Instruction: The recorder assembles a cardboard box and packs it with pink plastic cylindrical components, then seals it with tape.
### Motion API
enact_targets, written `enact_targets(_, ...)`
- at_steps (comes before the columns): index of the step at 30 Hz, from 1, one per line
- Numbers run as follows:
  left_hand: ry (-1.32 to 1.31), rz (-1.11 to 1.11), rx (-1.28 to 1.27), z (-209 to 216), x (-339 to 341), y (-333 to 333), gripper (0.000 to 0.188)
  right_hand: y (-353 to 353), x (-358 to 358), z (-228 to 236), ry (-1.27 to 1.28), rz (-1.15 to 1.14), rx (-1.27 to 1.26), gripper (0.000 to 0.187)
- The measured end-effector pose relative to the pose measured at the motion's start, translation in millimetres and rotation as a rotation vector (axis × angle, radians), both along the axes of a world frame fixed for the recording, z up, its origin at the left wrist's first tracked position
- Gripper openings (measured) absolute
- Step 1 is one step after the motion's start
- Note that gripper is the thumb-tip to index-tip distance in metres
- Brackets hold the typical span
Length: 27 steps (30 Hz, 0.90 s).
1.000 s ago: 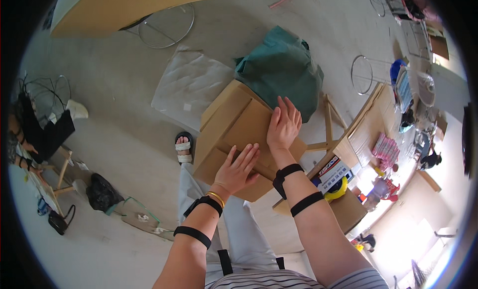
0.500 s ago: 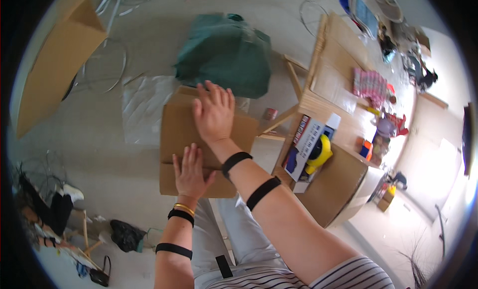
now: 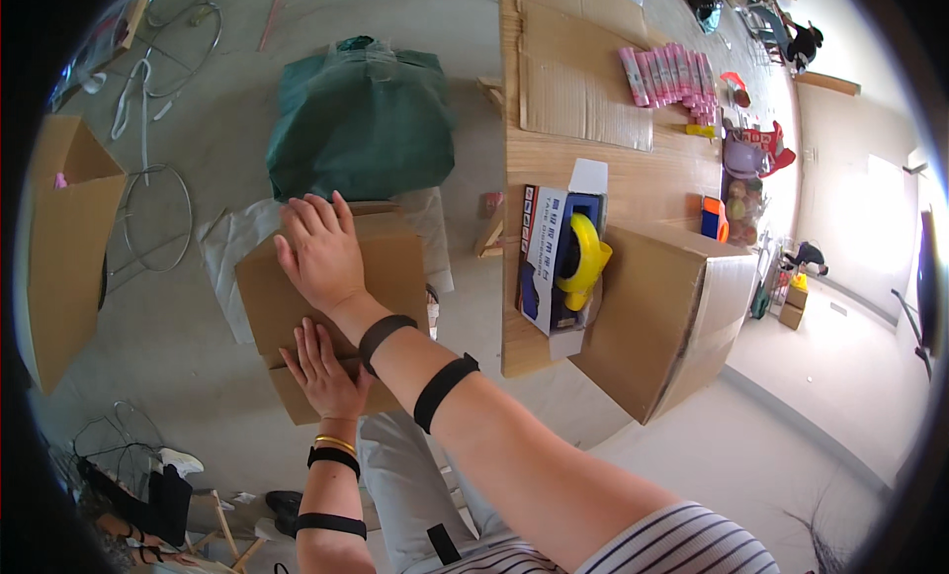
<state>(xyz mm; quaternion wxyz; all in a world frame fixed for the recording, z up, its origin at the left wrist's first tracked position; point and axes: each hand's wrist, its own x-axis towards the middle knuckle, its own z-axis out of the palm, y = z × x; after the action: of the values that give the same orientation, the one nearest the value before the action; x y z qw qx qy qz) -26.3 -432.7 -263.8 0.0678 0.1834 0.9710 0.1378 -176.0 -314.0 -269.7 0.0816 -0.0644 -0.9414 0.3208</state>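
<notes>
A brown cardboard box [image 3: 395, 267] stands in front of me with its top flaps folded down. My left hand [image 3: 324, 371] lies on the near part of the top, by the seam between the flaps, with fingers stretched out. Farther up, my right hand [image 3: 324, 258] rests flat on the far flap, its fingers slightly spread. Neither hand holds anything. Just beyond the box sits a dark green bag [image 3: 361, 124], and clear plastic sheeting [image 3: 225, 267] lies around the box on the floor.
To my right, a wooden table [image 3: 652, 174] bears a yellow tape dispenser [image 3: 590, 263] in an open carton, pink-wrapped sticks [image 3: 672, 78], flat cardboard [image 3: 573, 75] and another cardboard box [image 3: 643, 317]. An open box [image 3: 74, 248] stands at left. A person sits at lower left.
The view has swung to the right, so the table shows more fully and the box appears farther left. Both hands remain flat on the box top.
</notes>
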Motion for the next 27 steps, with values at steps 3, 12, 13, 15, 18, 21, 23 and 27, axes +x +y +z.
enact_targets(3, 0.043, 0.004, 0.031, 2, -2, 0, 0.078, -2, 1, -1, 0.019, -0.006, -0.026, 0.034)
enact_targets(12, 0.034, 0.005, -0.019, 4, -3, -5, 0.075, -5, 1, 2, 0.036, 0.003, -0.114, 0.037)
enact_targets(13, 0.048, -0.008, 0.011, 3, -4, -4, 0.075, -4, 1, 3, 0.05, -0.01, -0.084, 0.037)
enact_targets(15, 0.038, 0.006, 0.006, 7, -4, -4, 0.075, -5, 2, 7, 0.027, 0.014, -0.145, 0.035)
enact_targets(18, 0.077, -0.018, 0.01, 6, -4, 0, 0.076, 6, 5, 16, 0.05, 0.094, -0.109, 0.034)
enact_targets(21, 0.119, -0.04, 0.007, 5, -6, -3, 0.078, 9, 23, 49, 0.187, 0.003, -0.165, 0.031)
enact_targets(23, 0.218, -0.064, 0.024, 0, -4, -10, 0.075, 18, 57, 86, 0.07, 0.073, -0.367, 0.03)
enact_targets(27, 0.096, -0.039, 0.013, 23, -6, 2, 0.075, 57, 184, 113, -0.051, -0.077, -0.384, 0.021)
